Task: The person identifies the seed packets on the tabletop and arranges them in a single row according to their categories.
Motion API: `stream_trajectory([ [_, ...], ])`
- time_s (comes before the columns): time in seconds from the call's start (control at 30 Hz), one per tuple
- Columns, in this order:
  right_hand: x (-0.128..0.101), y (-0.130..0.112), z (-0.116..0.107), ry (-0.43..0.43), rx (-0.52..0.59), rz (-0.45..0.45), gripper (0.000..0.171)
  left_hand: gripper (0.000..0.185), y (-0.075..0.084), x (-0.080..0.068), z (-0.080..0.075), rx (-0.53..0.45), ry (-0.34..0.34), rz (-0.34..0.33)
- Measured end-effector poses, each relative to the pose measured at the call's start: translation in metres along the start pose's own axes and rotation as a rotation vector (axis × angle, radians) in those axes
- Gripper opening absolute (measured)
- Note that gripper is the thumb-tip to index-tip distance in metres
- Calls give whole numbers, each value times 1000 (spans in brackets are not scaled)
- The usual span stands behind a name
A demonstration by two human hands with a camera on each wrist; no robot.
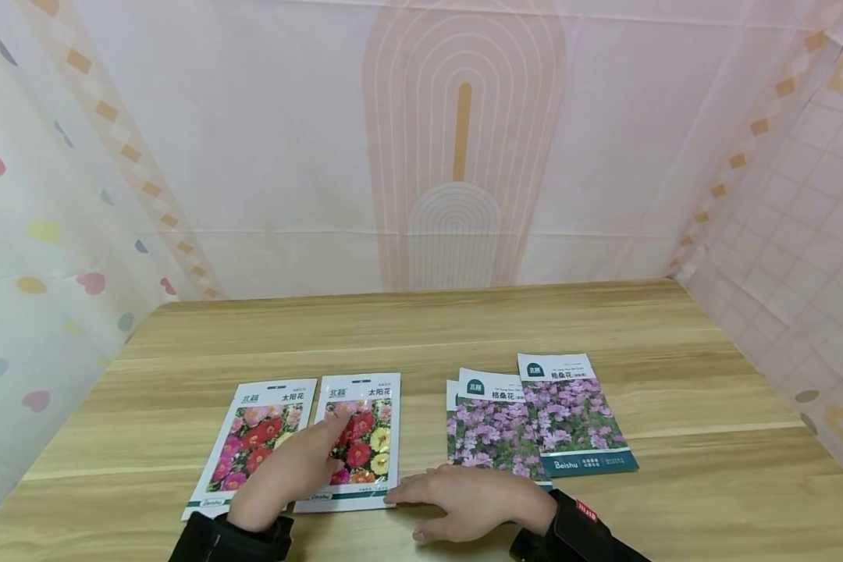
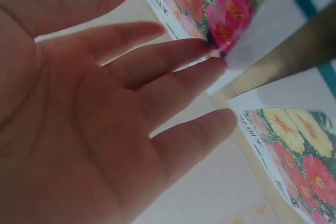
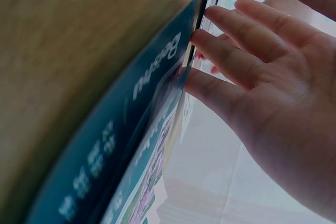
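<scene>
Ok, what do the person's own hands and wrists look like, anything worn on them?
Both hands show no gloves or rings. At the left hand, a black cuff circles the wrist. The right hand has a matching black wristband with a small red tag; its pale lettering is too small to read.

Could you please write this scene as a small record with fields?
surface: wooden table
background: patterned cloth
on the left: two red-flower packets, side by side
on the right: three purple-flower packets, overlapping
left hand: over the red-flower packets; contact unclear
right hand: fingers extended, fingertips at a red-flower packet's lower corner
</scene>
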State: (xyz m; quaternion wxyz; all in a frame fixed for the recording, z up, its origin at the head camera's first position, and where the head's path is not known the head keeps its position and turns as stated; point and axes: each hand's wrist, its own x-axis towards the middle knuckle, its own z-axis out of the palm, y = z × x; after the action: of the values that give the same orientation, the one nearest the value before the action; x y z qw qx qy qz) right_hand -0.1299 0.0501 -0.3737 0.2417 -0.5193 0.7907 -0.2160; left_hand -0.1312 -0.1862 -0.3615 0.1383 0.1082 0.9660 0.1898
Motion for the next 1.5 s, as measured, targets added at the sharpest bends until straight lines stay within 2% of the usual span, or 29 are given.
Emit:
stream_trajectory([
  [0.13,0,-1,0,-12,6,-2,46,54,-2,0,1,27,-33,-6],
  [0.8,2,-1,3,-11,-30,-46,46,50,-3,1,1,32,-20,-21],
  [1.07,0,-1,-1,1,30,-44,48,52,2,-1,-3,65,2,-22],
  [1.23,-4,-1,-9,81,42,-44,46,51,10,-4,-4,72,89,47],
  [1.33,-9,1,-16,129,68,-17,43,49,16,-6,-3,80,148,112],
  [1.5,-17,8,-26,215,98,78,39,48,26,-7,5,84,195,288],
])
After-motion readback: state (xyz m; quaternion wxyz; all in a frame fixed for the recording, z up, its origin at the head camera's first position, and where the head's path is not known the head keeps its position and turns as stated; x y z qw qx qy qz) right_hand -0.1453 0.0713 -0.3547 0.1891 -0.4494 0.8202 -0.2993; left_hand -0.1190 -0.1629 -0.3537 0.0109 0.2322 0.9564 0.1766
